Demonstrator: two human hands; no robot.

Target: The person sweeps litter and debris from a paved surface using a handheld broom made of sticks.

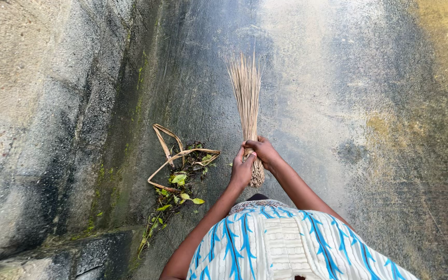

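While both of my hands meet at the bound end of the broom (248, 103), I hold it nearly flat and pointing away from me, its loose straw tips fanned out toward the far part of the wet concrete ground (338, 78). My left hand (241, 170) wraps the bundle from the left side, fingers curled shut around the stalks close to the butt, while my right hand (263, 150) closes over the top just beyond it, fingers folded down on the same stalks; gripped this way, with the hands touching, the thin bundle looks kept tight and steady. So the broom runs out past my fingertips, with only its short butt end showing below my palms, near my patterned blue and white garment (286, 243). Just left of my hands lies a small heap of green leaves (180, 186) and bent dry palm strips (175, 153), resting against the foot of the mossy sloping kerb (125, 129).
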